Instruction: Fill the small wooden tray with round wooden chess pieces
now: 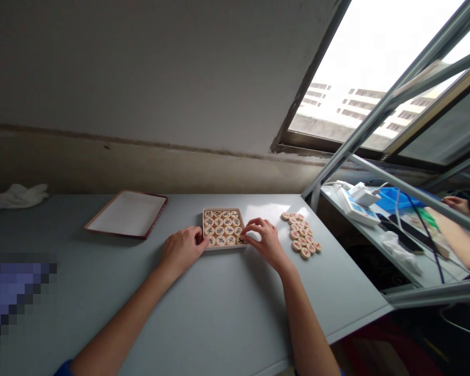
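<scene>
A small square box (204, 230) on the grey table (219, 313) is filled with round wooden game pieces (221, 227) marked in black. My left hand (182, 249) rests against the box's near left corner. At the near right corner my right hand (265, 241) has its fingertips on a black-marked piece (241, 240). To the right of that hand lies a loose cluster of several red-marked pieces (301, 236) on the table.
The box lid (127, 214), white inside with a red rim, lies to the left. A white cloth (15, 196) sits at the far left by the wall. An open window is at the right. Beyond the table's right edge is a cluttered shelf and another person's arm (460, 240).
</scene>
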Demonstrator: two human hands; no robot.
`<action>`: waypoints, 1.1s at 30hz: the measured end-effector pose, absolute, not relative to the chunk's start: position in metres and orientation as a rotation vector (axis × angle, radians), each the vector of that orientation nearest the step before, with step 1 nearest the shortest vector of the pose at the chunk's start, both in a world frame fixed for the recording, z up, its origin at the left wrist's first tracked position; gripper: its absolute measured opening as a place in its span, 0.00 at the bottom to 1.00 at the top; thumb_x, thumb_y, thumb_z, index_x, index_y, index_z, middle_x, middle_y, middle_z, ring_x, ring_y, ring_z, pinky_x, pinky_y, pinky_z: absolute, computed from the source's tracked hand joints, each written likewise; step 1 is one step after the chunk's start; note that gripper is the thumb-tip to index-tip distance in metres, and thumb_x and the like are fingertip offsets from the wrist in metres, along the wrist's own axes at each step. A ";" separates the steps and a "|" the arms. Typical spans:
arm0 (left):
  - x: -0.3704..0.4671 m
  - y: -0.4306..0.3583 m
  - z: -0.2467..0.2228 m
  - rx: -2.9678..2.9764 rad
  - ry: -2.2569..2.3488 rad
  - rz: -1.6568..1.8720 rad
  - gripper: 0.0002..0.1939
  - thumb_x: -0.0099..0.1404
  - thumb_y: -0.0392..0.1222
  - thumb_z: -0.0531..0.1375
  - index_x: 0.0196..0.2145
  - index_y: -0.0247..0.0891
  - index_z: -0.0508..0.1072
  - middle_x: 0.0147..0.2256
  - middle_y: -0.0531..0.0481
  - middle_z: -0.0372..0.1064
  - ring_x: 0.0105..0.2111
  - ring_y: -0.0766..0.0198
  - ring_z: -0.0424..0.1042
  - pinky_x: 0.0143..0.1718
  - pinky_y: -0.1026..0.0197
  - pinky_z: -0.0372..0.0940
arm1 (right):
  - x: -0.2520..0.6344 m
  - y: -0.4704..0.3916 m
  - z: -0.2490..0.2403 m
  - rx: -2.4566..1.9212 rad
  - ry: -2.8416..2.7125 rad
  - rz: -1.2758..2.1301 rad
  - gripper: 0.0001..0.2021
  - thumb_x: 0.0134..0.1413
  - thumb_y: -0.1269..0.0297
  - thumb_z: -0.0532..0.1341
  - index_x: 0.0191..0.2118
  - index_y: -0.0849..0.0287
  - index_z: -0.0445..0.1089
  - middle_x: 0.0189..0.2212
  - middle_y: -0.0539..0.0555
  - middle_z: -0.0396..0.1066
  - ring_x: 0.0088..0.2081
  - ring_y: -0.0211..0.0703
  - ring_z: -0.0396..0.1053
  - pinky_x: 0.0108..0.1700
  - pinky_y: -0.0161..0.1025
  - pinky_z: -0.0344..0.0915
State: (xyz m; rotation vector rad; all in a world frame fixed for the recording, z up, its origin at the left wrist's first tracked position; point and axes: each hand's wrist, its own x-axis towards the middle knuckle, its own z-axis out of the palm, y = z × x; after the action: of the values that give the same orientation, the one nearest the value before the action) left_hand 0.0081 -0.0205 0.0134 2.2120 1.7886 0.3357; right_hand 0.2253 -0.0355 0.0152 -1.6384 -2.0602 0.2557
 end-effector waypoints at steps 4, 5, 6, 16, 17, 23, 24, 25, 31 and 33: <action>0.008 -0.021 0.014 2.206 1.786 0.352 0.15 0.60 0.50 0.48 0.24 0.39 0.66 0.29 0.50 0.71 0.28 0.64 0.68 0.24 0.64 0.48 | 0.224 -0.035 0.014 -1.662 -2.044 0.222 0.04 0.51 0.60 0.60 0.30 0.50 0.71 0.39 0.51 0.65 0.42 0.45 0.60 0.47 0.47 0.52; 0.008 -0.021 0.014 2.199 1.790 0.351 0.15 0.60 0.50 0.49 0.24 0.39 0.66 0.29 0.50 0.71 0.28 0.64 0.68 0.23 0.64 0.48 | 0.224 -0.035 0.014 -1.661 -2.046 0.223 0.04 0.51 0.60 0.60 0.30 0.50 0.71 0.39 0.51 0.65 0.42 0.45 0.60 0.47 0.47 0.52; 0.008 -0.021 0.014 2.195 1.793 0.349 0.15 0.60 0.50 0.49 0.24 0.39 0.66 0.29 0.50 0.71 0.28 0.64 0.68 0.24 0.64 0.48 | 0.224 -0.035 0.014 -1.657 -2.050 0.227 0.04 0.51 0.59 0.60 0.30 0.50 0.71 0.39 0.51 0.65 0.42 0.45 0.60 0.47 0.48 0.52; 0.008 -0.021 0.014 2.211 1.789 0.349 0.16 0.60 0.50 0.48 0.24 0.39 0.67 0.28 0.50 0.71 0.28 0.63 0.68 0.24 0.64 0.49 | 0.224 -0.035 0.015 -1.624 -2.054 0.286 0.05 0.50 0.57 0.61 0.29 0.48 0.72 0.41 0.50 0.65 0.44 0.46 0.59 0.48 0.48 0.51; 0.008 -0.021 0.014 2.210 1.791 0.346 0.16 0.60 0.50 0.48 0.25 0.39 0.67 0.28 0.50 0.71 0.28 0.63 0.68 0.24 0.64 0.49 | 0.224 -0.035 0.015 -1.624 -2.057 0.295 0.05 0.50 0.57 0.61 0.29 0.47 0.73 0.41 0.50 0.65 0.44 0.46 0.59 0.48 0.48 0.51; 0.008 -0.021 0.016 2.193 1.801 0.325 0.15 0.60 0.50 0.48 0.26 0.39 0.68 0.29 0.49 0.71 0.29 0.64 0.69 0.25 0.65 0.50 | 0.223 -0.033 0.013 -1.610 -2.067 0.281 0.04 0.50 0.59 0.61 0.30 0.47 0.73 0.41 0.50 0.65 0.44 0.46 0.59 0.47 0.47 0.53; 0.008 -0.021 0.016 2.193 1.802 0.326 0.15 0.60 0.50 0.48 0.26 0.39 0.68 0.29 0.50 0.71 0.29 0.64 0.69 0.24 0.65 0.49 | 0.223 -0.033 0.012 -1.605 -2.069 0.283 0.04 0.50 0.59 0.61 0.30 0.47 0.73 0.41 0.50 0.66 0.43 0.46 0.59 0.46 0.47 0.54; 0.008 -0.021 0.015 2.195 1.804 0.327 0.15 0.60 0.50 0.49 0.26 0.39 0.68 0.29 0.50 0.71 0.29 0.63 0.69 0.24 0.64 0.49 | 0.223 -0.033 0.011 -1.596 -2.073 0.290 0.04 0.50 0.59 0.61 0.30 0.47 0.73 0.41 0.51 0.66 0.43 0.46 0.59 0.46 0.47 0.55; 0.008 -0.020 0.014 2.210 1.810 0.333 0.15 0.60 0.50 0.48 0.25 0.39 0.67 0.28 0.50 0.71 0.28 0.63 0.69 0.24 0.65 0.49 | 0.223 -0.031 0.006 -1.542 -2.083 0.354 0.06 0.51 0.57 0.59 0.31 0.47 0.73 0.41 0.50 0.66 0.43 0.45 0.60 0.46 0.46 0.55; 0.008 -0.020 0.014 2.213 1.806 0.337 0.15 0.60 0.50 0.48 0.25 0.39 0.67 0.28 0.50 0.71 0.28 0.64 0.68 0.24 0.64 0.48 | 0.223 -0.031 0.006 -1.545 -2.085 0.372 0.06 0.51 0.57 0.59 0.32 0.47 0.73 0.41 0.50 0.66 0.43 0.45 0.60 0.47 0.47 0.55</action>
State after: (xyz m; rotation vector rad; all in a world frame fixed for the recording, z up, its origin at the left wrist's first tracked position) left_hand 0.0079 -0.0205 0.0135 2.2132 1.8062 0.3375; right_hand 0.2226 -0.0310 0.0057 -1.5454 -2.0853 0.3717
